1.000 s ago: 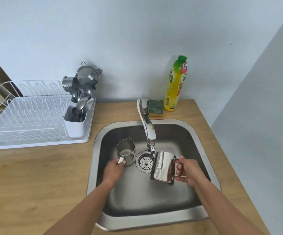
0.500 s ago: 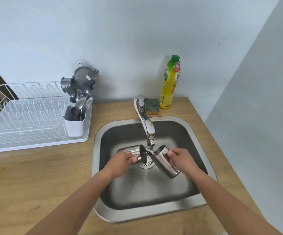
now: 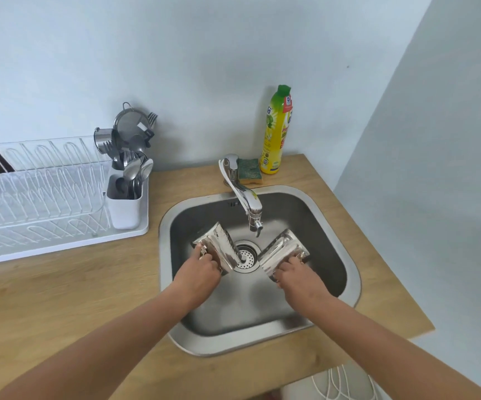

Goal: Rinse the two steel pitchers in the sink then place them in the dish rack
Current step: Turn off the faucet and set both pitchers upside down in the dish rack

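Two pitchers in sink (image 3: 262,346): left pitcher (image 3: 219,246) gripped by left hand (image 3: 199,274), right pitcher (image 3: 282,251) by right hand (image 3: 294,274).

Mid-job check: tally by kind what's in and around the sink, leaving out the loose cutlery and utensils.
Steel pitcher: 2
Dish rack: 1
Cutlery holder: 1
Detergent bottle: 1
Sponge: 1
Faucet: 1
Total: 7
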Motion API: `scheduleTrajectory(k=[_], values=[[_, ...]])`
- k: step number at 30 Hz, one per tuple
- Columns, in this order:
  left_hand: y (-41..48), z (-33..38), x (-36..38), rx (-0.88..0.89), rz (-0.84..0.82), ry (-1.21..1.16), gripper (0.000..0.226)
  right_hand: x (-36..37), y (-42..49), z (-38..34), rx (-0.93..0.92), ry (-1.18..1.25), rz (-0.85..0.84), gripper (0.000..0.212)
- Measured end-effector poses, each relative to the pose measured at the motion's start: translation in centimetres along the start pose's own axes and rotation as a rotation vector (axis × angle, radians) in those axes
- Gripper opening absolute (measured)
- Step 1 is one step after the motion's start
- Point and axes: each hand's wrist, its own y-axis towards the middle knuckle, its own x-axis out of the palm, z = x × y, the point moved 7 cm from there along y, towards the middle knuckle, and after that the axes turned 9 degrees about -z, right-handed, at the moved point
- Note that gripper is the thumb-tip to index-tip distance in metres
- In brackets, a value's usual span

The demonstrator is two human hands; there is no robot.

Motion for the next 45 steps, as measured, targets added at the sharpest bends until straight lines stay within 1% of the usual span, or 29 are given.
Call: scheduleTrajectory(k=[2,3,5,6,9,10,12,15,18,22,24,25,27,29,31,32,36,38,40,42,45], values=[[-0.3,0.2,0.2,0.015,-0.001,0.03,0.032,0.1,-0.8,-0.9,-0.03,-0.112,0.048,0.036],[-0.5,0.4,0.1,0.023,-0.003,0.038,0.032,0.1,-1.1,-1.3,-0.035,-0.168,0.065,0.036],[-0.9,0.7,-0.3,0.036,-0.003,0.057,0.032,0.8,-1.4,-1.7,-0.037,-0.21,-0.009,0.027],[-1.0,0.8,-0.5,0.04,0.003,0.066,0.032,1.0,-1.7,-1.9,-0.042,-0.228,-0.034,0.027],[-1.4,1.3,-0.8,0.048,0.016,0.098,0.031,0.7,-2.3,-2.2,-0.048,-0.282,0.023,0.028],[-1.5,1.4,-0.8,0.05,0.022,0.11,0.031,0.9,-2.4,-2.3,-0.055,-0.291,-0.014,0.026],[-1.6,1.7,-0.7,0.052,0.023,0.13,0.03,1.1,-2.5,-2.5,-0.076,-0.318,0.001,0.029],[-1.9,2.2,-1.0,0.046,0.024,0.138,0.029,0.8,-2.7,-2.4,-0.058,-0.356,-0.006,0.034],[-2.4,2.6,-1.7,0.024,0.02,0.126,0.03,0.3,-3.5,-2.2,-0.072,-0.266,0.003,0.034],[-3.1,3.0,-2.4,0.001,-0.013,0.068,0.029,-0.2,-4.4,-0.9,-0.034,-0.057,0.12,0.019],[-3.5,2.8,-2.7,-0.045,-0.012,-0.066,0.027,-0.8,-4.9,0.2,0.021,0.147,0.161,0.014],[-3.7,2.3,-3.0,-0.083,0.003,-0.188,0.026,-1.3,-5.2,1.0,0.085,0.328,0.158,0.016],[-4.7,1.0,-3.8,-0.188,0.078,-0.524,0.022,-2.0,-5.9,3.0,0.219,0.681,0.191,0.016],[-6.3,-0.3,-4.5,-0.297,0.154,-0.82,0.02,-2.7,-7.1,4.4,0.278,0.907,0.264,0.011],[-7.9,-1.4,-4.9,-0.388,0.24,-0.996,0.02,-2.9,-8.3,5.2,0.268,1.093,0.3,0.006],[-8.8,-1.9,-5.0,-0.425,0.288,-1.102,0.02,-3.0,-9.0,5.3,0.237,1.198,0.305,0.007],[-12.3,-3.2,-4.4,-0.517,0.513,-1.678,0.016,-2.7,-11.3,4.9,0.081,1.643,0.246,0.012],[-14.1,-3.1,-3.9,-0.5,0.589,-1.929,0.016,-2.5,-12.0,4.1,0.005,1.777,0.192,0.015],[-16.1,-2.7,-3.4,-0.463,0.628,-2.069,0.018,-2.6,-12.6,2.7,-0.048,1.864,0.147,0.019],[-18.3,-2.7,-2.8,-0.443,0.664,-2.126,0.02,-3.1,-12.7,0.8,-0.097,1.892,0.118,0.024],[-21.6,-3.4,-2.3,-0.449,0.716,-2.115,0.017,-4.4,-12.3,-2.1,-0.148,1.889,0.109,0.035]])
